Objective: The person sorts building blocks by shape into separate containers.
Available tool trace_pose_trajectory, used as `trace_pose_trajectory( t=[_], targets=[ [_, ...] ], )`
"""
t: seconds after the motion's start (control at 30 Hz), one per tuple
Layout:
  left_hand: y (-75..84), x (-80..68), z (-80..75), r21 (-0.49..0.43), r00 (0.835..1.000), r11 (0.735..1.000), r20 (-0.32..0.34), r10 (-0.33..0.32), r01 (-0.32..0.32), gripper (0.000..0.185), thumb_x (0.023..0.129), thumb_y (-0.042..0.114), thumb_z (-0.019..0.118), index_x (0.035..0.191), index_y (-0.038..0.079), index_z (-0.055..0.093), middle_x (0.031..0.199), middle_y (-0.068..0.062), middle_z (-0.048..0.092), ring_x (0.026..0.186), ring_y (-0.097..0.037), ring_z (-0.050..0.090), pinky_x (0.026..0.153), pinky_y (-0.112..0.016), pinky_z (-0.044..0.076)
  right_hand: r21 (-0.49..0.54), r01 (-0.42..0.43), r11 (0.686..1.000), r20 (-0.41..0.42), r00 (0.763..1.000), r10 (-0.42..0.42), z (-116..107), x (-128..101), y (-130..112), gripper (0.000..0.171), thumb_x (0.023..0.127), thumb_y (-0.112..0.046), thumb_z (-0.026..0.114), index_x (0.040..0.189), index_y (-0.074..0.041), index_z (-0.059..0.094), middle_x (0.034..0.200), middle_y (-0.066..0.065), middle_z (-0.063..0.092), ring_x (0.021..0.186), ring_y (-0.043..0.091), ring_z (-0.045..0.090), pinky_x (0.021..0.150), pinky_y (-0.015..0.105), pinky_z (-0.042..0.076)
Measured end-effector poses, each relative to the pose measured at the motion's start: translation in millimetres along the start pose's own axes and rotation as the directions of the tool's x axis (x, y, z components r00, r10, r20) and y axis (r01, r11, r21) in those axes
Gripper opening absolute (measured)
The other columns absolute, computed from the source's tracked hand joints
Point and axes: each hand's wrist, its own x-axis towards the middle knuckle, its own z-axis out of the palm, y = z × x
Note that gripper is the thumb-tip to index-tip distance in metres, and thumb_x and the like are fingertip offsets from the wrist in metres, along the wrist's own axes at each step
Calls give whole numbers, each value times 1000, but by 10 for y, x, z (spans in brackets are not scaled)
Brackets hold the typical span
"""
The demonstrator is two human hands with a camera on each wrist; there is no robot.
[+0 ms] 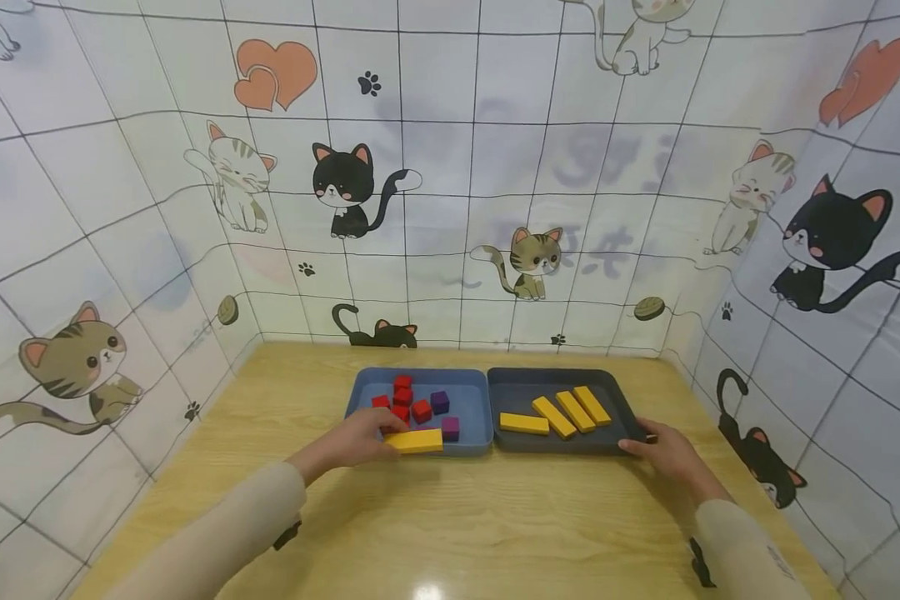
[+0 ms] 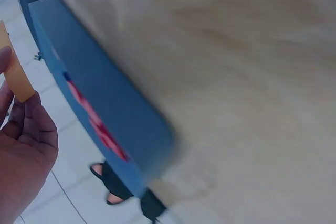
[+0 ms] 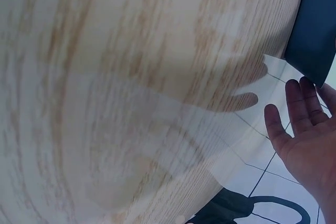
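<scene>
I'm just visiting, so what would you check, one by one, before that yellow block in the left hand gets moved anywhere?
1. Left hand has a grip on the yellow block: ok, fingers curl round its end.
2. Block is free of the blue tray: cannot tell, it sits at the front rim.
3. Purple cube beside the block is out of the way: not ok, it lies right next to it.
4. Dark tray has bare floor for another block: ok, space shows in front of the four yellow blocks.
5. Right hand steadies the dark tray: ok, fingers rest at its front corner.
</scene>
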Motion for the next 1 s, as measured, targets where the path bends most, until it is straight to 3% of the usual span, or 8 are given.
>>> trace_pose_trajectory(
  t=[0.27,0.43,0.67,0.87,0.93,1.0],
  targets=[
    [356,700,137,-52,996,995,-25,-83,81,31,84,15,78,114,10,73,104,2,66,89,-13,57,82,-34,50,15,12,1000,-22,1000,-12,62,-85,-38,82,94,-39,67,144,16,34,136,40,44,115,51,52,90,56,47],
    [491,1073,258,26,994,996,-68,-85,86,30,84,12,74,113,6,73,104,-5,66,90,-19,59,81,-38,51,20,20,1000,-34,999,-19,110,-144,-35,81,94,-39,67,144,16,35,139,39,42,116,50,52,92,56,47],
    [644,1318,400,25,980,983,-90,-177,180,34,87,8,67,120,1,69,122,-12,65,110,-28,60,92,-44,50,52,17,999,-34,999,-15,183,-235,-84,80,94,-37,68,144,15,36,139,38,43,117,49,52,95,57,44],
    [709,1476,470,46,969,975,-126,-211,218,18,88,4,66,105,1,72,106,-11,68,86,-22,60,78,-38,52,63,7,998,-34,999,-5,228,-216,-202,78,93,-35,69,144,15,36,139,38,43,118,49,52,96,57,44],
    [730,1517,495,42,966,969,-106,-236,242,22,89,8,69,110,1,70,108,-12,67,89,-23,61,79,-38,52,53,4,999,-33,999,-2,242,-204,-221,77,94,-34,69,144,15,36,139,38,43,118,49,52,96,57,44],
    [753,1538,513,50,961,962,-83,-263,267,36,92,14,71,125,0,65,122,-14,64,104,-26,62,89,-40,51,47,5,999,-34,999,-3,246,-188,-225,77,94,-34,68,145,14,37,139,37,44,119,49,51,97,57,43]
  ],
)
